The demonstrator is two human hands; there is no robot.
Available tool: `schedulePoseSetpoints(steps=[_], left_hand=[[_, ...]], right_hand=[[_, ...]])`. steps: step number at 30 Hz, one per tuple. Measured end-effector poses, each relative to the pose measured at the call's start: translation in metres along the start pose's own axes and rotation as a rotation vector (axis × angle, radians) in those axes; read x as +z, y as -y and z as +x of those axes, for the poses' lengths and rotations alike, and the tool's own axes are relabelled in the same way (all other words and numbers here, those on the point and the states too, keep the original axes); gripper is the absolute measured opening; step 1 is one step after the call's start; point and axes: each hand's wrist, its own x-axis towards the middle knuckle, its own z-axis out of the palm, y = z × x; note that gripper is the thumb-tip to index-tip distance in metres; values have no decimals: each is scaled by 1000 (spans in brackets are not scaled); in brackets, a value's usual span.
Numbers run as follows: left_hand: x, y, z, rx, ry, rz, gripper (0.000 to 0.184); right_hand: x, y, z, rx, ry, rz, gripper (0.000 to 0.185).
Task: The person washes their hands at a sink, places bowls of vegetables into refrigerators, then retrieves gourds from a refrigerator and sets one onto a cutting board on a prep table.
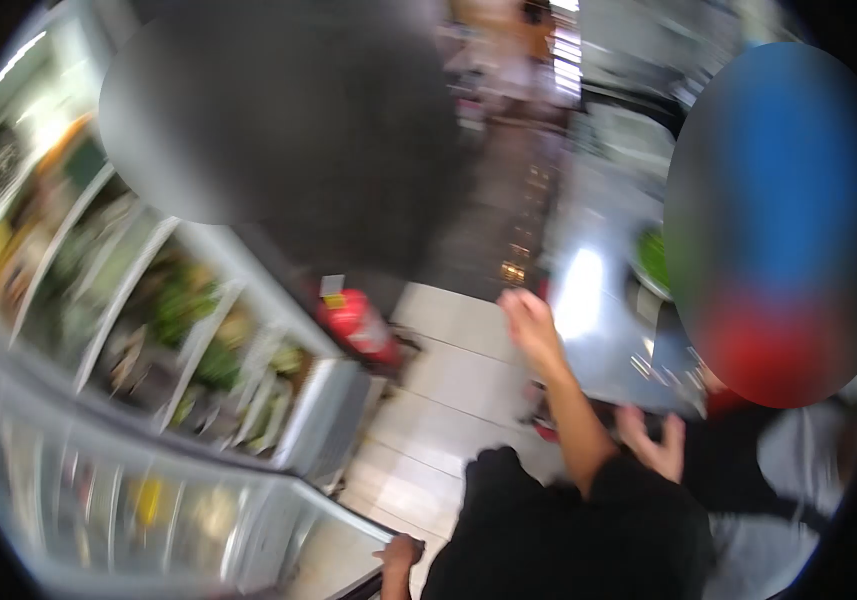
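Beside the open refrigerator, your left hand is curled over the outer edge of its swung-out glass door. Your right hand, blurred near the bench, looks half-curled; whether it holds anything, I cannot tell. Judging by its broad panel, the door should feel stiff and fairly heavy, its glass smooth and breakable; the framed edge suits your grip best.

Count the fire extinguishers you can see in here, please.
1. The red fire extinguisher is beside the open fridge, near the pale tiled floor. Others may be hidden by blur or the masked patches.
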Motion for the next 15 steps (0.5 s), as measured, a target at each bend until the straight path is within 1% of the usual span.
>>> schedulePoseSetpoints(steps=[1,2,4,5,7,8,9,11,13,14,15], left_hand=[[3,-1,4,13,-5,54,63],[-2,-8,6,16,-18,88,66],[-17,-28,3,-27,29,124,69],[-9,-23,22,-36,36,179,70],[-10,-23,35,-50,81,284,69],[-11,-26,43,-42,108,338,69],[-18,-37,43,-20,114,369,69],[-37,-53,26,0,174,467,67],[-42,-67,32,32,108,550,66],[-40,-73,36,53,60,618,65],[-38,-71,38,72,21,692,65]], right_hand=[[-25,25,-12,-37,-154,66,29],[-54,32,-14,-148,-254,124,26],[-99,52,-14,-200,-508,329,23],[-113,61,-13,-191,-549,314,23],[-130,69,-11,-311,-654,415,21],[-125,59,-9,-433,-599,340,18],[-115,58,-13,-351,-491,253,16],[-87,50,-16,-178,-284,345,17],[-67,40,-20,-132,-147,379,20],[-67,40,-19,-148,-152,393,20],[-66,38,-25,-88,-104,341,21]])
